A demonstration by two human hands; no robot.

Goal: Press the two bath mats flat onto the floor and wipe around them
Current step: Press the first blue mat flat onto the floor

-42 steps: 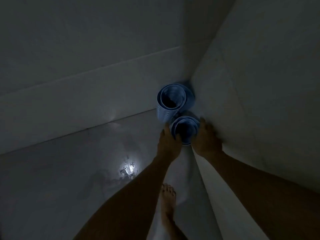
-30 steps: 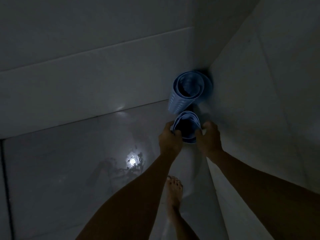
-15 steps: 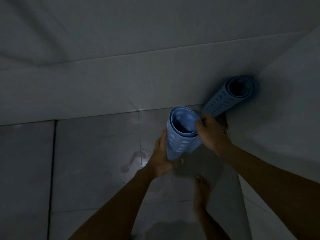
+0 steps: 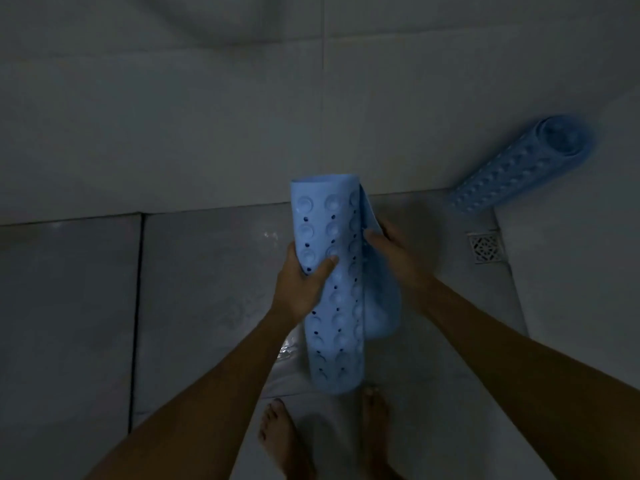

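Note:
A blue bath mat [image 4: 337,306] with suction cups and small holes hangs partly unrolled in the air in front of me, above the floor. My left hand [image 4: 299,282] grips its left edge, thumb on the cupped face. My right hand [image 4: 389,249] holds the right edge, where the mat still curls behind. The second blue bath mat [image 4: 516,168] stays rolled, leaning upright in the corner at the right, untouched.
The room is dim. Grey floor tiles [image 4: 194,299] show wet patches near the mat. A square floor drain [image 4: 486,247] sits near the right wall. My bare feet [image 4: 280,434] stand below the mat. Tiled walls close the back and right.
I lifted one rolled mat out of the corner, carried it left and it has partly unrolled between my hands. The view swung left; the other roll stays in the corner.

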